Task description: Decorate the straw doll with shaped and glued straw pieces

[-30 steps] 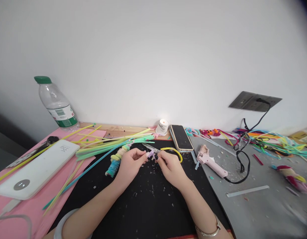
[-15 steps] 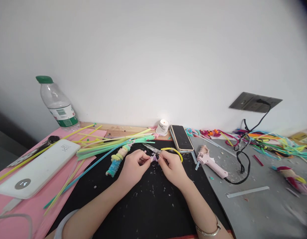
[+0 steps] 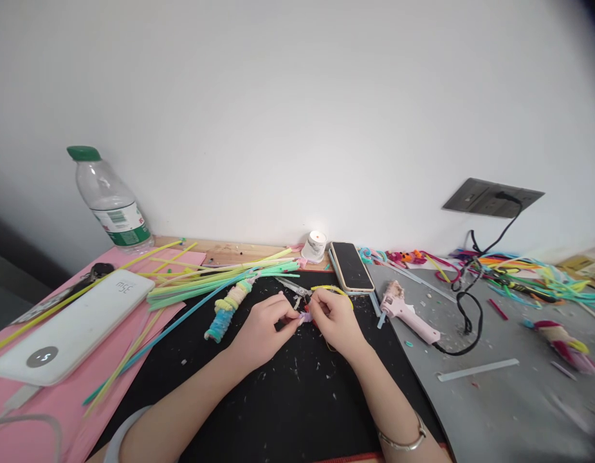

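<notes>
Both my arms in view, bare along the forearms. My bare left forearm (image 3: 191,402) slants up from lower left; my bare right forearm (image 3: 384,400) slants up from lower right, steeper. Both converge near middle. My bare left hand (image 3: 268,326): back up, knuckles bent, index and thumb pinched at the tips, pointing right. My bare right hand (image 3: 338,321): back up, fingers curled inward and pointing left, tips partly hidden, thumb hard to make out. Hands near each other, fingertips facing, small gap between. Wrists roughly in line with forearms. Can't tell if forearms rest on the surface.
</notes>
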A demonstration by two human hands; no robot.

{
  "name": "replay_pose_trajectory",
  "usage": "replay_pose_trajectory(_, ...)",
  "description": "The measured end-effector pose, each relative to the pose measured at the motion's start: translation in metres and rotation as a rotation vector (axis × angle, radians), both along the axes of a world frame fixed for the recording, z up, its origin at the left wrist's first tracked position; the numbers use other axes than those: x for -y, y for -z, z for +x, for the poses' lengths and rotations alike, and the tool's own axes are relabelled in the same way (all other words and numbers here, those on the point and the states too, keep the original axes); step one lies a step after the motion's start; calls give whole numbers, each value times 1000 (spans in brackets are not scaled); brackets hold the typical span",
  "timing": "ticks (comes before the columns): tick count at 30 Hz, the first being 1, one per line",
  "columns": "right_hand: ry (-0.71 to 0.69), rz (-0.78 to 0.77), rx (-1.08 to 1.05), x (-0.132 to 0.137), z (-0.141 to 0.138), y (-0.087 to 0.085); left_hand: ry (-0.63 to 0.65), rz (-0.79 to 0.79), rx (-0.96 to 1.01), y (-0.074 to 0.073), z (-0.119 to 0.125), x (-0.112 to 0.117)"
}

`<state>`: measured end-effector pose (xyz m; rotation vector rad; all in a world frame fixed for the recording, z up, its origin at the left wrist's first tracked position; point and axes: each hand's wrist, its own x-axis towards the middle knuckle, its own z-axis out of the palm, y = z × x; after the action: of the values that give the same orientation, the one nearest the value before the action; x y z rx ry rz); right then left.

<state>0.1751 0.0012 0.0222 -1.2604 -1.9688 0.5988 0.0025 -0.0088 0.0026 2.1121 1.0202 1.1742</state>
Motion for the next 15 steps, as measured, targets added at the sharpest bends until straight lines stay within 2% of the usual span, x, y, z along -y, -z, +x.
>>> replay_pose_trajectory(3, 19, -36, -73, -3, 1, 1, 21, 22, 2, -1, 0, 1)
replay_pose_trajectory(8, -6, -241, -307, -8, 2, 5, 20, 12, 33, -3, 1, 1)
replay_pose_trajectory(15, -39, -472, -506, -11, 2, 8, 8, -161, 167, -3, 3, 2)
